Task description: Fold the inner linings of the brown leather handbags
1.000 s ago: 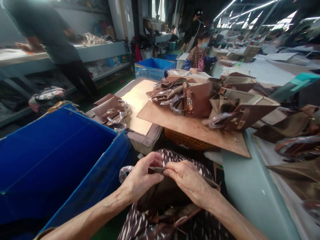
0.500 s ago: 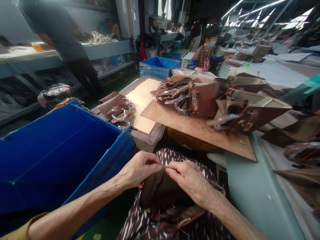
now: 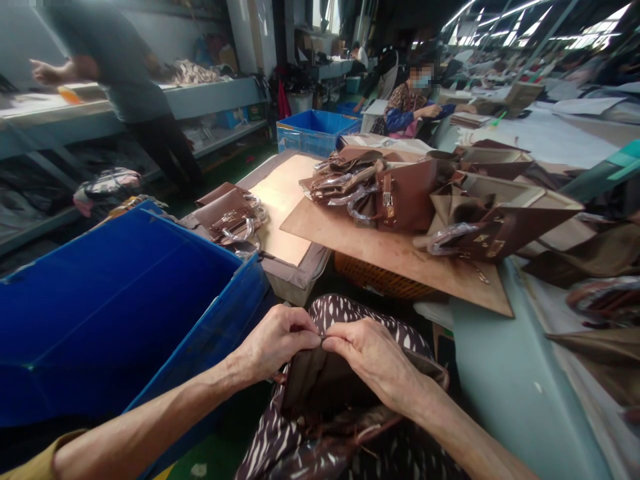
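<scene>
Tube lights run above a crowded workshop, where a person in a dark top [image 3: 120, 73] stands by a long bench [image 3: 205, 97] and a masked co-worker [image 3: 405, 107] sits farther back on the right. Nearer, several brown handbags [image 3: 410, 193] rest on a brown board [image 3: 345, 230], clear wrapping around their handles; another brown bag [image 3: 227, 217] lies on a pale sheet [image 3: 287, 200] to the left. One open bag [image 3: 340, 390] sits on the wearer's lap, over trousers patterned in white flecks [image 3: 260, 440] and beside a big blue bin [image 3: 215, 340]. Both hands pinch its far rim — the left hand [image 3: 280, 340] and right hand [image 3: 370, 353] each press thumb against fingers, their tips close together. Whatever detail lies between the fingertips is too small to tell.
</scene>
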Demonstrator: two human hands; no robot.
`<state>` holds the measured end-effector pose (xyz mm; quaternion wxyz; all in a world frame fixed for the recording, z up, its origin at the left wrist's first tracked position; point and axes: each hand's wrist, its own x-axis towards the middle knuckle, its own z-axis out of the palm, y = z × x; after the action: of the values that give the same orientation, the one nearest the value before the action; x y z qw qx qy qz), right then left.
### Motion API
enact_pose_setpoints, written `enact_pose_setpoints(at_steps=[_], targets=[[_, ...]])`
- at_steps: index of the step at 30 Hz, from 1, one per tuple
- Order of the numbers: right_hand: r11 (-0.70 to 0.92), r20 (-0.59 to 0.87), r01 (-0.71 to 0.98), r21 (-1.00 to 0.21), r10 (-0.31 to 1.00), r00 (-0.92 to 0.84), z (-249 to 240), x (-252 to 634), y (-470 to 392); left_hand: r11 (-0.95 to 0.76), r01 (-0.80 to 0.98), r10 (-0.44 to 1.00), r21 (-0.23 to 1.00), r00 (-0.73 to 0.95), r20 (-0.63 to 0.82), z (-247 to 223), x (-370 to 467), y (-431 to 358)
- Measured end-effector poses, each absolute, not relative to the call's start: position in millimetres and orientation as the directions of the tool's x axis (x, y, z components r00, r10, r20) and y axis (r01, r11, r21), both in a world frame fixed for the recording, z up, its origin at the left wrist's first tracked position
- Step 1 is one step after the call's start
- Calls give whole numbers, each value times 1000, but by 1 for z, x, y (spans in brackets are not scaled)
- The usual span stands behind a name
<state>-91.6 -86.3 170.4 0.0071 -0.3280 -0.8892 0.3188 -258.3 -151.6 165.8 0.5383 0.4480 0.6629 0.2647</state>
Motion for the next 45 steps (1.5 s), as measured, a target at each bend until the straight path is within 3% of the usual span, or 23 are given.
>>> enact_pose_setpoints(at_steps=[6, 14, 22, 28, 33, 45], targets=[[534, -216, 610, -586, 623, -752, 165, -103, -91, 496, 283, 863, 821, -58, -501, 162, -261, -155], [511, -223, 649, -563, 662, -715, 164, -105, -93, 603, 50, 790, 796, 98, -605, 155, -279, -167], [521, -210, 627, -579, 648, -732, 162, -100, -98, 554, 228, 825, 801, -25, -564, 159, -264, -165], [541, -206, 658, -523, 669, -714, 163, -99, -98, 408, 341, 908, 847, -53, -415, 164, -261, -164], [568, -299, 683, -460, 625, -721, 169, -66, -75, 297, 401, 951, 867, -46, -304, 159, -268, -168], [494, -300, 675, -547, 637, -710, 157, -13, -67, 294, 459, 949, 838, -32, -315, 166, -260, -161]])
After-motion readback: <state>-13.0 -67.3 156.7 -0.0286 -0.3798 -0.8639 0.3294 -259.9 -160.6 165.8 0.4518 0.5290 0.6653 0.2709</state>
